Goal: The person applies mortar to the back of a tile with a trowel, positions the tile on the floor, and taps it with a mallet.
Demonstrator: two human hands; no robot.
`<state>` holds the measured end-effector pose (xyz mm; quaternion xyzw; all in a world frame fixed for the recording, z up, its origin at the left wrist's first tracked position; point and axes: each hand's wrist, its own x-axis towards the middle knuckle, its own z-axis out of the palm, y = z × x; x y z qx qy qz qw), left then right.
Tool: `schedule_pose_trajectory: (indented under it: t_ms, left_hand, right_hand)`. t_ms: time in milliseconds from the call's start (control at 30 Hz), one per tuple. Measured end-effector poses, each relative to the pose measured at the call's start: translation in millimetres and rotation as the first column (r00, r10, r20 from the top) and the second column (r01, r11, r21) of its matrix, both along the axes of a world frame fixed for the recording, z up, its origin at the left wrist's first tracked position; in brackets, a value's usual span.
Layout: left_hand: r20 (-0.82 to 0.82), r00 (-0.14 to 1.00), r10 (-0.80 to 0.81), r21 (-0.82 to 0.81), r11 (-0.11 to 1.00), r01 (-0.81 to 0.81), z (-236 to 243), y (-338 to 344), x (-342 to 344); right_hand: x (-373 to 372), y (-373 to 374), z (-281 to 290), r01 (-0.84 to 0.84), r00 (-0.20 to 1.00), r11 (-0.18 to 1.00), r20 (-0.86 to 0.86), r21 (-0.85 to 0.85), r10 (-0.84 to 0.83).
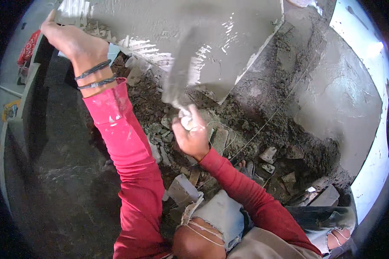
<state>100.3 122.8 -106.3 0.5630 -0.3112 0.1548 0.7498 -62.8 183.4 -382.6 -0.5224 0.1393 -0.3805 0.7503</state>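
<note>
Right hand (191, 134) clamped on the trowel (177, 77) | trowel over slab's near edge, blade blurred, contact unclear | slab (160, 26) mostly coated grey; pale streaks (145, 47) apparently left to cover | left hand (73, 39) at slab's left edge, fingers hidden, grip cannot be told | slab's far edge cut off

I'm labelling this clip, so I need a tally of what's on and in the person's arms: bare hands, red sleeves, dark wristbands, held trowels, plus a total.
Bare hands: 2 (left hand, right hand)
Red sleeves: 2
Dark wristbands: 2
Held trowel, motion-blurred: 1
Total: 7
</note>
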Motion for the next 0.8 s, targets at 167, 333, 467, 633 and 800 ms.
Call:
schedule_pose_trajectory:
  t_ms: [167, 333, 467, 633, 800]
  left_hand:
    - [0.065, 0.994, 0.086, -0.018, 0.996, -0.085, -5.4, -6.0, 2.1]
    - [0.12, 0.99, 0.067, -0.058, 0.996, -0.061, -7.8, -0.7, 3.7]
    - [0.336, 0.517, -0.787, 0.224, 0.6, 0.768, -3.8, 11.8, 20.8]
    - [0.248, 0.952, 0.182, -0.044, 0.983, -0.176, -6.1, 2.7, -2.4]
    - [-0.037, 0.811, -0.584, -0.061, 0.811, 0.582, -3.0, -1.2, -15.5]
  right_hand:
    - [-24.1, 22.7, -54.2, -0.084, 0.923, 0.945, -0.382, -0.315, -0.045]
    - [-66.3, 45.3, -95.2, -0.151, 0.925, 0.974, -0.371, -0.168, 0.08]
    - [-8.4, -4.6, -69.2, 0.007, 0.976, 0.831, -0.187, 0.557, 0.116]
    - [-18.0, -10.9, 38.8, -0.396, 0.918, 0.789, 0.194, 0.47, 0.345]
    - [2.8, -5.0, 34.1, 0.114, 0.977, 0.981, -0.16, -0.157, -0.139]
